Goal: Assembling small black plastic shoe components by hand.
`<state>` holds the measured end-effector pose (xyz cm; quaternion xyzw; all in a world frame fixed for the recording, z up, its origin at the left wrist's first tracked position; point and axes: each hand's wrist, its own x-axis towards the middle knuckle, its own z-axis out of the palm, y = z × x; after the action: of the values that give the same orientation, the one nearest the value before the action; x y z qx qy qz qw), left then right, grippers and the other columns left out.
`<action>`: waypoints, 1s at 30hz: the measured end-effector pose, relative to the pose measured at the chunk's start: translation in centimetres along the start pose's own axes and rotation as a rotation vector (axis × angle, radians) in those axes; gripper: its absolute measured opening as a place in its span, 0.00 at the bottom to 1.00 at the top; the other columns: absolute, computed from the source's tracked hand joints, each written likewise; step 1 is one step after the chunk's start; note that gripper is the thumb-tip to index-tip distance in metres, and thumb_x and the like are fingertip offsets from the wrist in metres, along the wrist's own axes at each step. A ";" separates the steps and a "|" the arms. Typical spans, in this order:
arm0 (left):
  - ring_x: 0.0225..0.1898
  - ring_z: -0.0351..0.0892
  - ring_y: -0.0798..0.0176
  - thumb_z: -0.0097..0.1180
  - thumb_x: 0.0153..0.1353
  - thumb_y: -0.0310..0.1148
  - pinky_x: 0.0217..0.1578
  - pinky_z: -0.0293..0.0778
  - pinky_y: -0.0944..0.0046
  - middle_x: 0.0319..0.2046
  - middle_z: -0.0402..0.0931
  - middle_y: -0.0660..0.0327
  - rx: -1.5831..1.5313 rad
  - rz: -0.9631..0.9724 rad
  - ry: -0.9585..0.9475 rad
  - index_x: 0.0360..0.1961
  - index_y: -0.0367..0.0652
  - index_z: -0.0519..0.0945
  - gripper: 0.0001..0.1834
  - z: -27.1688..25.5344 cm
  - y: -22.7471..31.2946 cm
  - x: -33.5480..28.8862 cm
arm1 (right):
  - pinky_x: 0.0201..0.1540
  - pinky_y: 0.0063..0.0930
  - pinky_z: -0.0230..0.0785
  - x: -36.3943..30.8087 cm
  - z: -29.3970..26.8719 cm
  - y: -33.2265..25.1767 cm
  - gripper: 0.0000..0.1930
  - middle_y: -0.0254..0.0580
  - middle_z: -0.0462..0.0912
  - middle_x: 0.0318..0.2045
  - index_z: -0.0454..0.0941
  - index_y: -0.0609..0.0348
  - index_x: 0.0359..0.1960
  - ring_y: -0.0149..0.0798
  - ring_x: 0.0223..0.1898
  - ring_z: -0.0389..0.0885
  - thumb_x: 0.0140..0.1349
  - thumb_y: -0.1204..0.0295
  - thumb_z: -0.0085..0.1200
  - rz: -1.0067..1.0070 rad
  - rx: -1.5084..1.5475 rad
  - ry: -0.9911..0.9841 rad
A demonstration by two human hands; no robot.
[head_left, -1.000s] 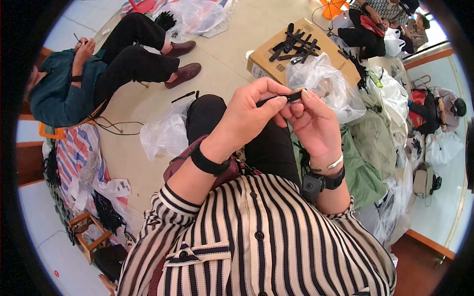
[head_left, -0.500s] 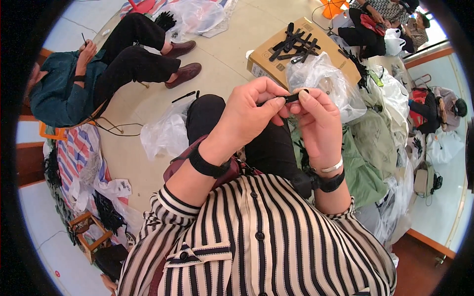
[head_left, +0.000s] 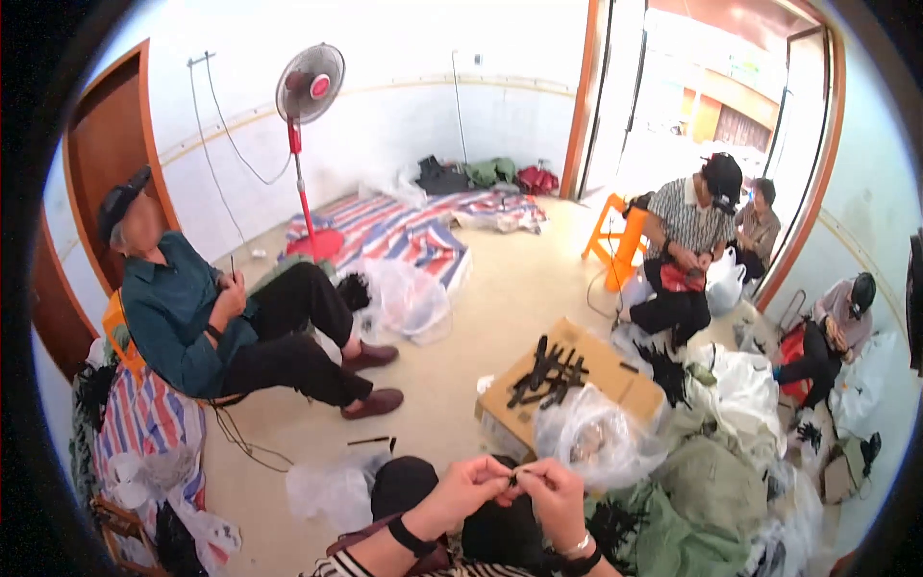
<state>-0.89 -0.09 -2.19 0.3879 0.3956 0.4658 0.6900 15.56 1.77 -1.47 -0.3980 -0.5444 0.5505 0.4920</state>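
Head camera on my feed shows both hands low in the view, fingertips meeting in front of the lap. I have the left grip [head_left: 468,487] closed thumb against fingers, and the right grip [head_left: 555,489] likewise pinched, both on one small, narrow black piece [head_left: 512,479]. It lies right between the two grips, touching the fingertips of each; most of it is covered by the fingers, so I cannot tell its full shape or which way it points.

Just behind the left grip I see a black fabric wristband [head_left: 411,536]; behind the right grip, a silver-coloured metal bracelet [head_left: 577,545].

Beyond both grips stands a brown rectangular cardboard box [head_left: 611,363], well clear of the fingers. On top of it, a loose, criss-crossed heap of flat black strips [head_left: 548,372] lies ahead of the right grip, and nearer to that grip a crumpled translucent plastic bag [head_left: 601,444] covers the near part of the box.

Right of the right grip spreads a rumpled olive-green cloth [head_left: 719,481]. Left of the left grip, a clear plastic sheet [head_left: 327,492] lies on the pale floor [head_left: 437,404]. Farther off, ahead and left of the grips, sits a person in a dark teal shirt [head_left: 178,313].
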 end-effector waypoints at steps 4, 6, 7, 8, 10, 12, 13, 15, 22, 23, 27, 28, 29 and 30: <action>0.33 0.79 0.68 0.50 0.63 0.23 0.36 0.76 0.69 0.32 0.80 0.59 0.071 0.045 0.026 0.39 0.34 0.74 0.05 0.2 -0.6 1.2 | 0.30 0.21 0.71 0.2 -0.1 -0.4 0.03 0.40 0.82 0.23 0.79 0.67 0.29 0.28 0.25 0.80 0.55 0.79 0.56 -0.080 -0.025 0.005; 0.33 0.79 0.69 0.49 0.63 0.22 0.35 0.76 0.71 0.32 0.79 0.59 0.232 0.072 0.110 0.39 0.34 0.74 0.05 0.6 -1.1 1.7 | 0.29 0.23 0.70 0.6 -0.2 -0.7 0.03 0.41 0.80 0.23 0.79 0.65 0.29 0.31 0.24 0.80 0.54 0.78 0.58 -0.228 -0.265 0.039; 0.32 0.79 0.70 0.50 0.62 0.23 0.34 0.75 0.71 0.29 0.79 0.61 0.270 0.092 0.174 0.38 0.35 0.75 0.05 0.7 -1.3 1.8 | 0.28 0.27 0.69 0.8 0.1 -0.7 0.03 0.43 0.78 0.23 0.79 0.64 0.28 0.38 0.24 0.78 0.52 0.78 0.58 -0.304 -0.347 0.061; 0.32 0.79 0.70 0.50 0.62 0.23 0.34 0.75 0.71 0.29 0.79 0.61 0.264 0.094 0.210 0.38 0.35 0.75 0.05 1.1 -1.3 1.9 | 0.28 0.27 0.69 1.1 0.1 0.0 0.03 0.43 0.78 0.23 0.79 0.64 0.28 0.38 0.24 0.78 0.52 0.78 0.58 -0.300 -0.336 0.026; 0.33 0.79 0.70 0.51 0.61 0.24 0.36 0.75 0.69 0.31 0.81 0.59 0.551 0.110 0.313 0.39 0.35 0.76 0.06 1.6 -0.9 1.9 | 0.30 0.30 0.69 1.5 0.4 2.2 0.03 0.44 0.77 0.23 0.79 0.62 0.27 0.43 0.26 0.76 0.50 0.78 0.58 -0.463 -0.421 0.078; 0.32 0.80 0.65 0.53 0.58 0.30 0.34 0.74 0.66 0.30 0.80 0.58 0.845 0.149 0.451 0.40 0.42 0.78 0.09 1.6 -1.7 2.9 | 0.31 0.32 0.68 1.7 0.9 2.1 0.02 0.43 0.77 0.23 0.79 0.61 0.27 0.44 0.27 0.76 0.51 0.79 0.55 -0.500 -0.546 0.122; 0.32 0.80 0.64 0.52 0.58 0.30 0.33 0.72 0.66 0.30 0.80 0.58 0.812 0.249 0.418 0.41 0.43 0.77 0.10 1.8 -1.4 3.1 | 0.31 0.32 0.68 1.8 0.9 2.2 0.02 0.43 0.77 0.23 0.78 0.62 0.27 0.44 0.27 0.75 0.51 0.80 0.55 -0.475 -0.526 0.140; 0.33 0.79 0.64 0.51 0.58 0.27 0.34 0.72 0.66 0.31 0.80 0.56 0.741 0.211 0.452 0.41 0.40 0.75 0.10 2.0 -1.2 3.1 | 0.30 0.32 0.68 2.0 1.4 1.9 0.02 0.43 0.77 0.24 0.78 0.62 0.27 0.43 0.26 0.75 0.52 0.80 0.55 -0.447 -0.484 0.078; 0.32 0.78 0.63 0.49 0.57 0.24 0.36 0.72 0.66 0.32 0.80 0.57 0.554 0.303 0.469 0.41 0.37 0.74 0.10 1.0 -1.0 0.0 | 0.38 0.37 0.69 1.4 2.6 0.5 0.08 0.48 0.81 0.31 0.79 0.64 0.35 0.48 0.33 0.77 0.63 0.72 0.51 -0.611 -0.392 -0.083; 0.32 0.78 0.63 0.49 0.57 0.24 0.36 0.72 0.66 0.32 0.80 0.57 0.550 0.304 0.480 0.41 0.37 0.74 0.10 1.0 -0.8 -0.4 | 0.38 0.37 0.69 1.2 2.6 0.4 0.07 0.48 0.81 0.31 0.79 0.64 0.35 0.48 0.33 0.77 0.63 0.73 0.51 -0.638 -0.408 -0.095; 0.34 0.78 0.62 0.52 0.56 0.25 0.37 0.72 0.65 0.34 0.79 0.55 0.622 0.294 0.319 0.42 0.37 0.74 0.12 1.1 0.4 -0.9 | 0.39 0.37 0.69 0.9 2.5 0.3 0.08 0.49 0.80 0.31 0.79 0.66 0.36 0.50 0.34 0.77 0.62 0.73 0.51 -0.707 -0.484 -0.046; 0.35 0.78 0.61 0.52 0.55 0.25 0.37 0.72 0.65 0.35 0.79 0.55 0.611 0.304 0.259 0.44 0.38 0.74 0.13 1.1 0.7 -0.8 | 0.39 0.37 0.69 0.9 2.4 0.9 0.08 0.49 0.80 0.31 0.79 0.66 0.36 0.50 0.34 0.77 0.62 0.73 0.51 -0.704 -0.500 -0.021; 0.35 0.78 0.61 0.52 0.55 0.25 0.37 0.72 0.65 0.35 0.79 0.55 0.609 0.304 0.219 0.44 0.38 0.74 0.13 1.0 0.9 -0.6 | 0.38 0.35 0.70 1.1 2.3 2.1 0.06 0.48 0.80 0.31 0.79 0.65 0.35 0.47 0.32 0.77 0.58 0.76 0.52 -0.652 -0.509 0.042; 0.36 0.78 0.60 0.52 0.55 0.26 0.38 0.72 0.64 0.36 0.79 0.54 0.665 0.304 0.214 0.45 0.38 0.74 0.15 1.0 1.0 -0.3 | 0.36 0.32 0.70 0.9 1.7 2.8 0.06 0.47 0.80 0.31 0.80 0.64 0.34 0.44 0.31 0.78 0.54 0.79 0.54 -0.592 -0.522 0.119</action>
<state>-0.34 -0.27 -0.87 0.5938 0.5331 0.4469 0.4044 13.46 2.51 -4.05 -0.3667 -0.7277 0.2039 0.5426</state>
